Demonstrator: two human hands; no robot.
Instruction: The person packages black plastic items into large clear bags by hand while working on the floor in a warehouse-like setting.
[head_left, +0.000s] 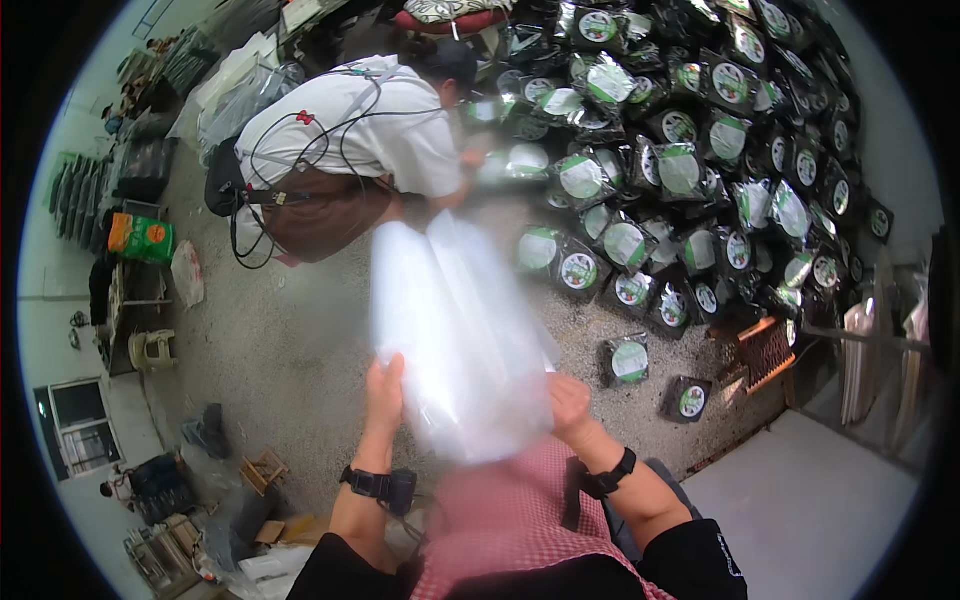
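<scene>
A large clear plastic sheet or bag (465, 345) is stretched between my two hands in front of my pink checked apron, blurred by motion. My left hand (385, 390) grips its left edge, thumb uppermost. At its right edge, my right hand (570, 401) is closed on the plastic. Both wrists carry black straps. Beyond the plastic, to the right, lies a big heap of dark packets in clear wrap with round green-and-white labels (678, 169). Two such packets lie apart on the floor, one of them nearer my right arm (628, 360).
A co-worker in a white shirt (352, 127) bends over the heap's left side. A small folding stool (763, 352) stands at right, a wooden stool (264, 471) at lower left. A green-and-orange sack (141, 238) and a plastic chair (152, 350) are along the left side.
</scene>
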